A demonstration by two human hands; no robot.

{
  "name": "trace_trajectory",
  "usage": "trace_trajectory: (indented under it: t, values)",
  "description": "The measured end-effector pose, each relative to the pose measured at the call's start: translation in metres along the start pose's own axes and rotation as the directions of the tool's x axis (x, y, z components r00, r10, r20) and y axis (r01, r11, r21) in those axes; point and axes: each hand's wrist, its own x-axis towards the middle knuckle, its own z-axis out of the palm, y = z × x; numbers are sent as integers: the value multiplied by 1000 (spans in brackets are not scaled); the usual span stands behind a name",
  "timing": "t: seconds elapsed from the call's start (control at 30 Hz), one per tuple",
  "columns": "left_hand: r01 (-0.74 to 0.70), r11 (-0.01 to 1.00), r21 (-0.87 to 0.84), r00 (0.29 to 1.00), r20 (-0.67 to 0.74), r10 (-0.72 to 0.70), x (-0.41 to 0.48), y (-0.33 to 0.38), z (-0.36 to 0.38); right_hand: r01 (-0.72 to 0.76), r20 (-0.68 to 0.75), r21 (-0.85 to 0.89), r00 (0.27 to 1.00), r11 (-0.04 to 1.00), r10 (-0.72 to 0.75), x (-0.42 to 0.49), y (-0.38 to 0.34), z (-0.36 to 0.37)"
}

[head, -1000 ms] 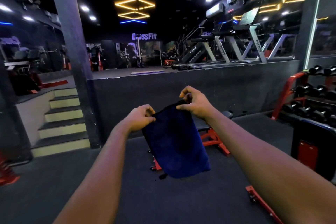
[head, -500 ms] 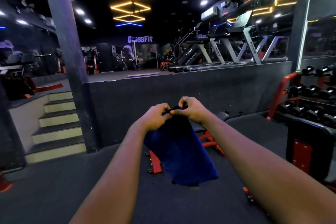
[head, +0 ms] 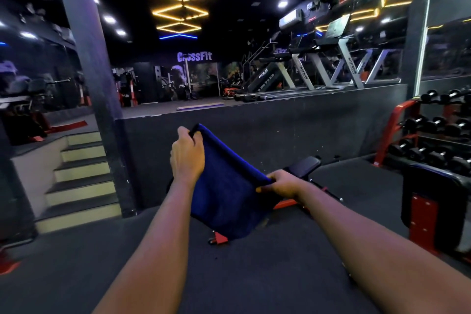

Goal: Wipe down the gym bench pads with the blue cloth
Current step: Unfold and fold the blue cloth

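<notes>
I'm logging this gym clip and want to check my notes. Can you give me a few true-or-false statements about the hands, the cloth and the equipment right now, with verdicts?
1. The left hand and the right hand both hold the blue cloth. True.
2. The blue cloth lies flat on the bench pad. False: it hangs in the air, stretched between the two hands, and the pad shows beyond it.
3. The left hand is higher in the view than the right hand. True.
4. The dumbbell rack stands on the left. False: it is on the right, and the stairs are on the left.
</notes>
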Motion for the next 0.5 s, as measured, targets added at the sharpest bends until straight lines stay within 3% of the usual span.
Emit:
trace_trajectory:
  t: [0.23,0.3,0.5]
  values:
    - [176,984,-11,943,-285,-172,1,-27,-13,104,-200,212,978,972,-61,0,-4,-8]
    - [206,979,-1,931,-307,-196,0,-30,-15,152,-247,265,965,952,-86,0,-12,-6]
    - [204,976,75,958,-223,-183,-6,-36,-16,219,-400,161,906,962,-139,4,-26,-4]
